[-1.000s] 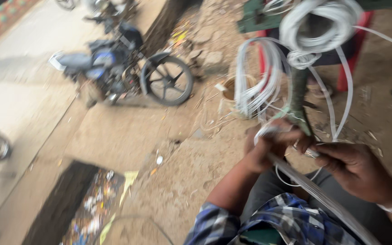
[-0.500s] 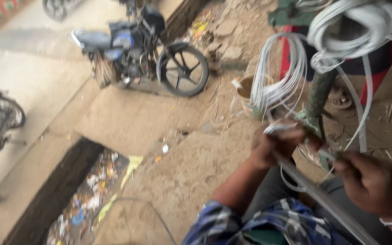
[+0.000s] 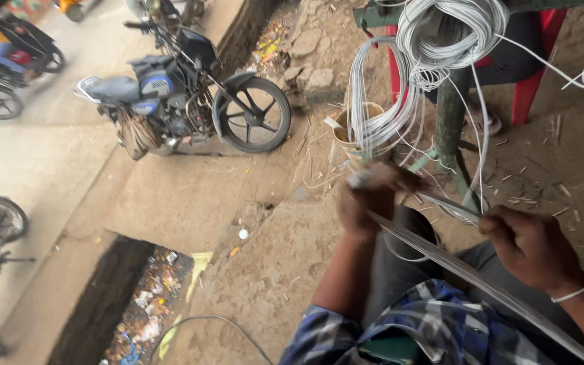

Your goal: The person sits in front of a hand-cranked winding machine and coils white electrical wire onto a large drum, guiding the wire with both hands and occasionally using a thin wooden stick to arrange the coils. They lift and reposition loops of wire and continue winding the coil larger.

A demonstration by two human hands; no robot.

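The left hand [image 3: 373, 196], blurred at centre frame, is closing round one end of a bundle of thin white strips [image 3: 454, 263], though how tightly I cannot tell, while the right hand [image 3: 532, 247] at lower right is pinching the strips between curled fingers [image 3: 501, 226], the bundle running from the left fist past the right fingers down to the lower right corner. The strips are looking springy, so a loosening grip could be letting them splay, or snag on the white coils [image 3: 440, 40] hanging from the green post [image 3: 451, 122] just above.
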